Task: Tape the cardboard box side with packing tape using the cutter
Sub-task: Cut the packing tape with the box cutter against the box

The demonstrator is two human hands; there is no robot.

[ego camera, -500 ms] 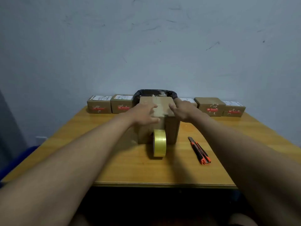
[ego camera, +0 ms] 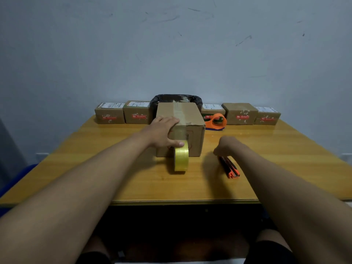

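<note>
Cardboard box (ego camera: 190, 119) sits mid-table; left hand (ego camera: 162, 132) rests on it, thumb pressing tape. Right hand (ego camera: 225, 146) curls onto cutter (ego camera: 229, 166), grip unclear. Risk: tape roll (ego camera: 181, 159) hangs unsupported, strip may peel.

Both forearms ran bare from the lower corners of the frame, with no sleeves, watch or rings showing on the left hand (ego camera: 162, 133) or the right hand (ego camera: 225, 146). At the bottom edge, dark shorts covered the thighs above bare knees.
</note>
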